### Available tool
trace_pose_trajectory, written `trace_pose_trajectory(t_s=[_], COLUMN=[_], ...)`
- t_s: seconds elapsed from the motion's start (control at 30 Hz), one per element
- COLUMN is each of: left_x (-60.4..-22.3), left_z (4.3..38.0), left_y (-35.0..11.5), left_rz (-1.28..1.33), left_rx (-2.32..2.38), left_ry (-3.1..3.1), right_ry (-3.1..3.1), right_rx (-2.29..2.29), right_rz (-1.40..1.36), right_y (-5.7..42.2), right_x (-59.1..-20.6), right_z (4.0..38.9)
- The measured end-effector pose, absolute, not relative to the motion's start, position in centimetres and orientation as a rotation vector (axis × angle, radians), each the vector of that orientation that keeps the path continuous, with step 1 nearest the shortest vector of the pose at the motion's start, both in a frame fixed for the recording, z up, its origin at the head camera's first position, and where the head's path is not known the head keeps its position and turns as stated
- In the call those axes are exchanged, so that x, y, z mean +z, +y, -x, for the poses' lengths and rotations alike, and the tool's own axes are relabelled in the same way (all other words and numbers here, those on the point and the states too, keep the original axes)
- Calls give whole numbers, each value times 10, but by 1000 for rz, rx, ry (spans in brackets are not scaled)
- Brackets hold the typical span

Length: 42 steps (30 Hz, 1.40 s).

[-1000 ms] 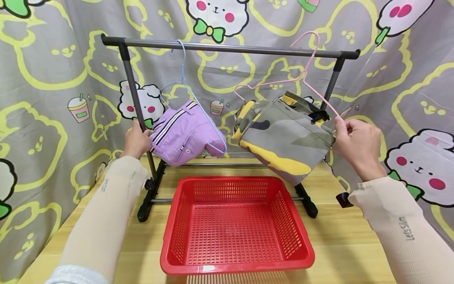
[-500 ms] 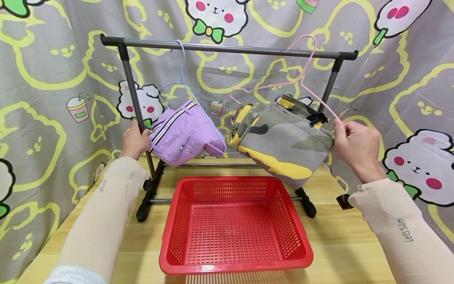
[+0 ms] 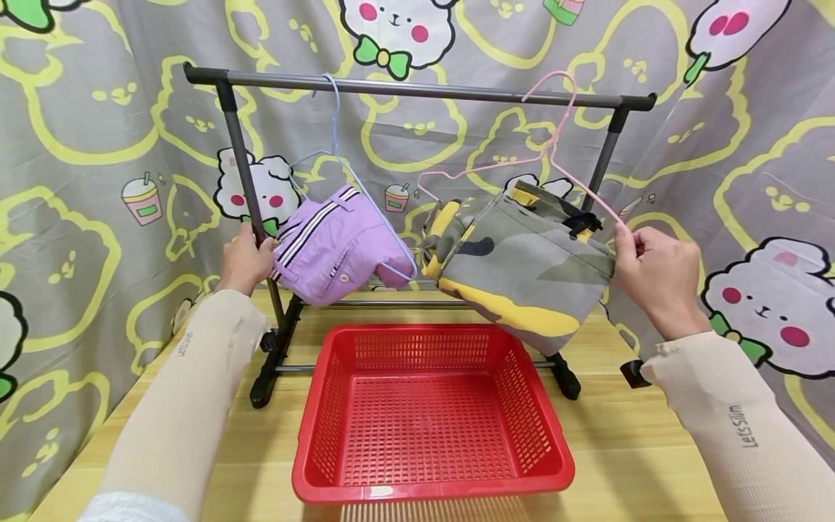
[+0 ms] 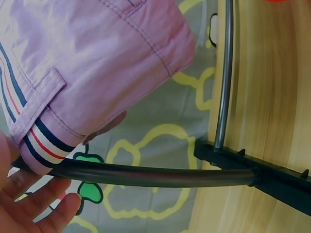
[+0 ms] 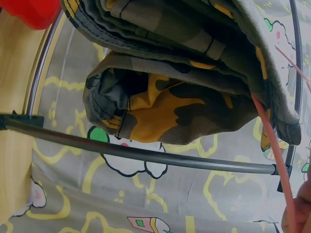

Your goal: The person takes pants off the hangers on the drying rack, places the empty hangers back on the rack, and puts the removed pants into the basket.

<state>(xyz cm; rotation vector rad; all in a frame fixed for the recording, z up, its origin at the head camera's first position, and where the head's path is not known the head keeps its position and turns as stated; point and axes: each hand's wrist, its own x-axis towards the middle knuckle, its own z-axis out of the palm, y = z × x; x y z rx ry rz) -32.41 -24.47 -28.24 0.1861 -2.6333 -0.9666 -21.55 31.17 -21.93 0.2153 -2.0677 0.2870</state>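
My right hand (image 3: 659, 275) pinches the sloping arm of a pink hanger (image 3: 554, 148), which bears camouflage pants (image 3: 515, 268) in grey, green and yellow. The hanger is tilted, and its hook overlaps the top rail of a dark metal clothes rack (image 3: 424, 89). In the right wrist view the pants (image 5: 165, 107) hang folded beside the pink hanger arm (image 5: 274, 145). My left hand (image 3: 248, 257) holds the rack's left post (image 4: 146, 174), right beside the waistband of purple shorts (image 3: 339, 246). A blue hanger (image 3: 335, 123), hooked on the rail, carries those shorts.
A red perforated basket (image 3: 427, 491) with nothing in it stands on the wooden table (image 3: 626, 449) in front of the rack. The rack's black feet (image 3: 565, 377) rest behind and beside it. A patterned grey curtain (image 3: 78, 239) encloses the back and sides.
The pink hanger's hook has come down toward the rail and shifted slightly left, with the camouflage pants sinking a little. My left hand keeps its place at the post.
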Motion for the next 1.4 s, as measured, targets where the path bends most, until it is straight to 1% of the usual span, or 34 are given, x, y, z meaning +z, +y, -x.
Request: trace_pose_trajectory(t_s=[0.67,1.0,1.4], left_x=[-281,-283,-282], left_z=[321,316,308], left_y=[-245,-244,-254], left_rz=[-247,-224,-202], left_rx=[-954,-952,-972], left_ry=[-2674,-2642,-2604], right_ry=[-2091,-2062,-2058], right_rx=[307,295,294], right_rz=[-208,-215,-225], right_y=[310,311,311], right_x=[-225,-228,-233], right_z=[210,209,208])
